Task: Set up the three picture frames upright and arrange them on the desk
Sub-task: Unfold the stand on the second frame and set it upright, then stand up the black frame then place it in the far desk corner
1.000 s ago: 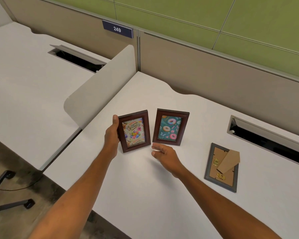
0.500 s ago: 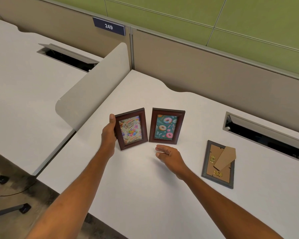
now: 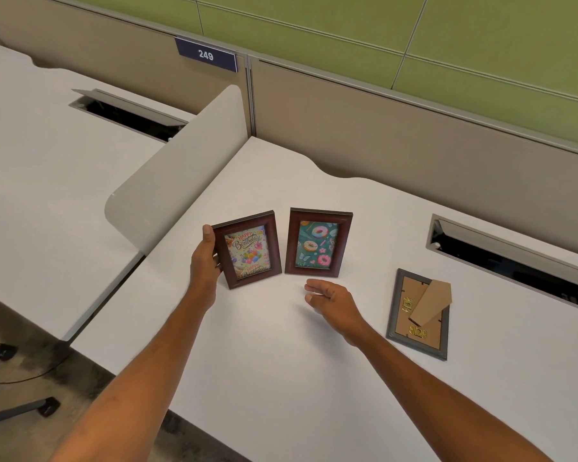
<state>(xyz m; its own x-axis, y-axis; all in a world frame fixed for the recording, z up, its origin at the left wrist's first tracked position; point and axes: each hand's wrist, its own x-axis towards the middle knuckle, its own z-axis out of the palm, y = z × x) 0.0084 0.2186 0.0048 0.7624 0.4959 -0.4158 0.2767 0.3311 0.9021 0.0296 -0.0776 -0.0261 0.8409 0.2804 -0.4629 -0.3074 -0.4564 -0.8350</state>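
While the left hand (image 3: 205, 261) grips the birthday frame (image 3: 247, 250) upright beside the standing donut frame (image 3: 317, 243), the grey frame (image 3: 417, 313) lies face-down on the table (image 3: 281, 378), long axis pointing away, nearer the open, empty right hand (image 3: 331, 303), to its right.

The dark blue nameplate (image 3: 207, 55) on the partition wall, far beyond the left hand (image 3: 205, 261), reads "249" in white. The picture in the brown birthday frame (image 3: 247, 249) that the left hand grips by its edge reads "HAPPY Birthday" at its top, with a second, partly cut-off "HAPPY Birthday" along the bottom. The donut frame (image 3: 317, 242) just beyond the right hand (image 3: 331, 303) carries no words.
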